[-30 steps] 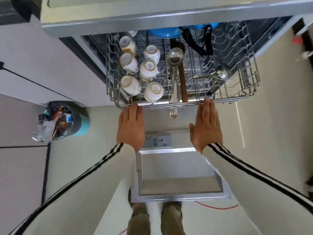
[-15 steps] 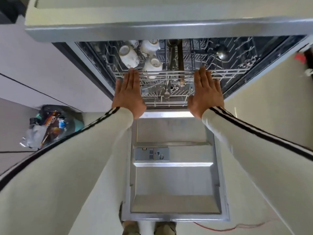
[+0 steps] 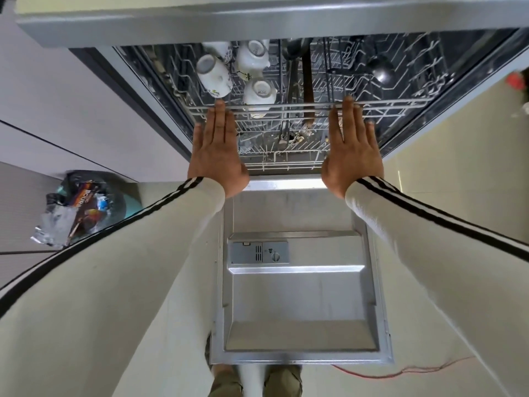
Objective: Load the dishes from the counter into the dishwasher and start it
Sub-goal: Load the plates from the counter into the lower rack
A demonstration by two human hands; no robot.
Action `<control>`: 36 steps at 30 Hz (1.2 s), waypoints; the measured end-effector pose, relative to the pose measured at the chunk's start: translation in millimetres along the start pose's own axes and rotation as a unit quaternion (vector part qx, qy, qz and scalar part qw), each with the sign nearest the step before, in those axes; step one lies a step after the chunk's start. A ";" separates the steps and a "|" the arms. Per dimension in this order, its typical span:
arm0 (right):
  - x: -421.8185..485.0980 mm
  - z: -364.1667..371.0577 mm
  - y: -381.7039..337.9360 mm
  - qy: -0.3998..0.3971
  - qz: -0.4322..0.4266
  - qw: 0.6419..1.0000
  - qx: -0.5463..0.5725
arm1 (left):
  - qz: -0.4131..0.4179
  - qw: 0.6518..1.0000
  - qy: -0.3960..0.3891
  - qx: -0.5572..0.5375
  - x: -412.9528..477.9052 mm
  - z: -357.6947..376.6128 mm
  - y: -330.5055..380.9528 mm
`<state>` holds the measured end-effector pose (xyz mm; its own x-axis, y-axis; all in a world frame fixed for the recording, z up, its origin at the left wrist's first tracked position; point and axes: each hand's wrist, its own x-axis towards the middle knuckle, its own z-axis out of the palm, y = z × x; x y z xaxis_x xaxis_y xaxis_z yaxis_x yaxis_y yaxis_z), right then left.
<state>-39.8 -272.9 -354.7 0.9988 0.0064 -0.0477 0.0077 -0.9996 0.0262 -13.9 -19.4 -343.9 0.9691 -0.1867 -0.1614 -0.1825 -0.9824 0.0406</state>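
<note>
The upper wire rack (image 3: pixel 400 103) sits inside the dishwasher under the counter edge. White cups (image 3: pixel 213 74) stand upside down in it, beside long-handled utensils (image 3: pixel 307 81) and a dark ladle (image 3: pixel 380 70). My left hand (image 3: pixel 216 150) lies flat with straight fingers, its fingertips on the rack's front rail. In the same flat pose, my right hand (image 3: pixel 352 144) touches that rail further right. The lower rack (image 3: pixel 286 161) shows beneath. Below my arms the dishwasher door (image 3: pixel 300 296) lies folded down, with its detergent compartment (image 3: pixel 259 252).
A teal bin (image 3: pixel 86 207) full of wrappers stands on the floor at the left. A red wire (image 3: pixel 400 369) runs along the floor by the door's lower right corner. My feet (image 3: pixel 254 382) are at the door's near edge.
Both flat hands have pushed the upper rack from fully pulled out to inside the dishwasher. My view has moved forward with it.
</note>
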 end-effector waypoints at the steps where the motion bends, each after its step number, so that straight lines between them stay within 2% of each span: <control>1: -3.5 1.5 0.6 0.001 -0.004 1.000 0.002 | 0.007 1.000 0.014 0.000 -1.9 1.4 -1.8; 4: -18.8 13.6 0.8 -0.007 -0.028 1.000 0.000 | 0.030 0.997 0.064 -0.008 -13.6 13.8 -7.6; 6: -28.9 27.6 0.2 -0.027 -0.043 0.999 -0.003 | 0.052 0.996 0.068 -0.001 -24.2 30.6 -11.1; 9: -34.2 53.3 -2.6 -0.074 -0.041 0.996 -0.001 | 0.083 0.996 0.024 0.013 -35.2 62.9 -16.8; 13: -23.1 97.3 -10.3 -0.120 -0.036 0.992 -0.003 | 0.071 0.996 -0.054 0.020 -27.3 105.5 -22.1; 18: 0.7 148.4 -27.9 -0.162 -0.031 0.986 0.022 | 0.073 0.991 -0.112 -0.006 -8.4 150.9 -18.7; 23: 37.8 179.5 -34.2 -0.127 -0.016 0.991 0.025 | 0.069 0.990 -0.122 -0.013 18.9 182.4 -21.4; 28: 80.8 184.3 -27.8 -0.140 -0.027 0.989 0.031 | 0.039 0.989 -0.143 0.005 49.9 215.4 -32.9; 36: 48.6 186.9 -31.6 -0.124 -0.016 0.989 0.076 | 0.000 0.992 -0.121 -0.030 24.2 238.3 -21.5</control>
<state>-0.4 -245.9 -544.5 0.9557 0.0502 -0.2901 0.0133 -0.9917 -0.1279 -26.1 -5.2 -583.7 0.8994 -0.1912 -0.3931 -0.1653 -0.9813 0.0990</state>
